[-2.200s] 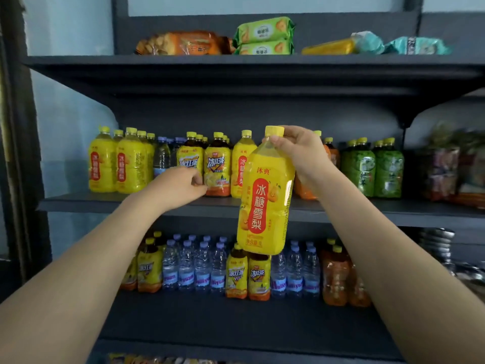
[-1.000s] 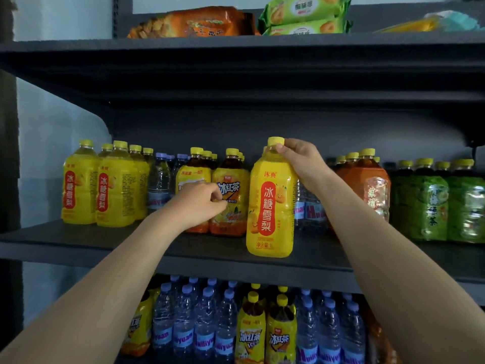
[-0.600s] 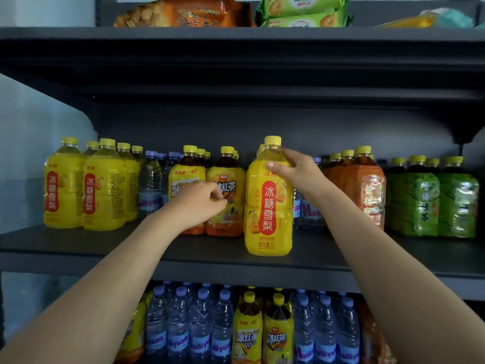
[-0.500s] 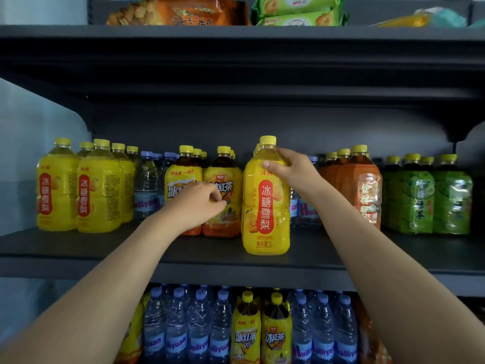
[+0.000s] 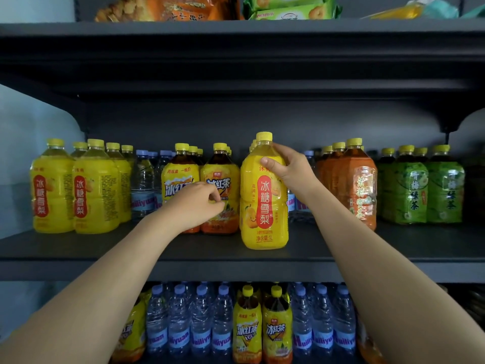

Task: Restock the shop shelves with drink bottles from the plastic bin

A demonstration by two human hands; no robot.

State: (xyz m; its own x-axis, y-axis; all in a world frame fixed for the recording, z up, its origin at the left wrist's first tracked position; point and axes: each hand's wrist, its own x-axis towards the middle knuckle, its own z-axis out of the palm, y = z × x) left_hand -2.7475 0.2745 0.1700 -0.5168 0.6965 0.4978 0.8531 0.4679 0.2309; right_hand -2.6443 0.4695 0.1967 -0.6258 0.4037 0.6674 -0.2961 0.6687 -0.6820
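Observation:
A big yellow pear-drink bottle [image 5: 263, 206] with a red label stands upright on the middle shelf [image 5: 236, 254], near its front edge. My right hand [image 5: 287, 170] grips its shoulder just below the yellow cap. My left hand [image 5: 195, 204] hovers with fingers curled in front of two iced-tea bottles [image 5: 219, 185] to the left of it, holding nothing that I can see. The plastic bin is not in view.
The middle shelf also holds yellow pear-drink bottles [image 5: 74, 187] at the left, water bottles [image 5: 143, 185], orange tea bottles [image 5: 354, 185] and green tea bottles [image 5: 420, 185] at the right. Water and iced-tea bottles [image 5: 259, 329] fill the shelf below. Snack packs [image 5: 168, 7] lie on the top shelf.
My right hand set the yellow bottle down on the middle shelf, then slid from its cap to its shoulder. The view moved closer. My left hand stayed in place.

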